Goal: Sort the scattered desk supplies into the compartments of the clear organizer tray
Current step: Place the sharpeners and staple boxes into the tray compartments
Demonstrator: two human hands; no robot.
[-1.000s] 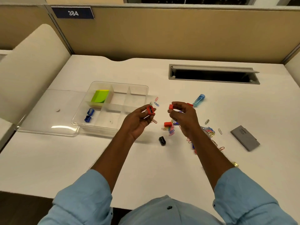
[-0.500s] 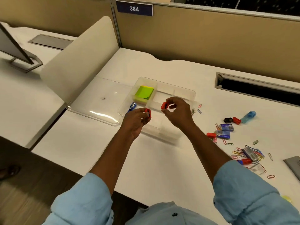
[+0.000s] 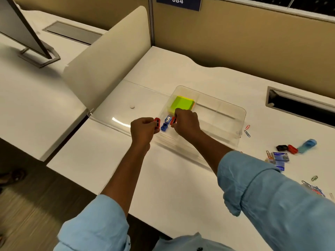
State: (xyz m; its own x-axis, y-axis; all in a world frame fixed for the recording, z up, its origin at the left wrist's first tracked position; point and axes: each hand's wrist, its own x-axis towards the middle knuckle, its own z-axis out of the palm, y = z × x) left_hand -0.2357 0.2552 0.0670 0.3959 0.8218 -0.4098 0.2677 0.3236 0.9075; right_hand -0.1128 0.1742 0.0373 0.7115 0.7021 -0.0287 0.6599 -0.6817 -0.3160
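Left hand (image 3: 145,128): I have it pinching a red sharpener (image 3: 157,122) between thumb and fingertips at about 8 o'clock of the clear organizer tray (image 3: 243,115), held high enough to clear the rim.

Blue sharpeners (image 3: 166,123): two lie side by side in the tray's near-left compartment, between my two hands. I judge this to be the sharpener compartment, which is why both hands aim here.

Right hand (image 3: 186,122): its fingers are curled round a second red sharpener (image 3: 173,120), just at 3 o'clock of the blue pair and over the same compartment. It is carried knuckles-up so the piece can drop straight in.

Sticky notes (image 3: 182,104): a green pad sits in the compartment at 12 o'clock of the right hand, kept apart from the small items.

Loose supplies: at 3 to 4 o'clock of the tray, on the surface (image 3: 181,187), lie two paper clips (image 3: 247,130), a black sharpener (image 3: 281,147), another red one (image 3: 292,149) and staple boxes (image 3: 280,157), all unsorted.

Next, as I judge it: release both reds beside the blues, then go back to 4 o'clock.
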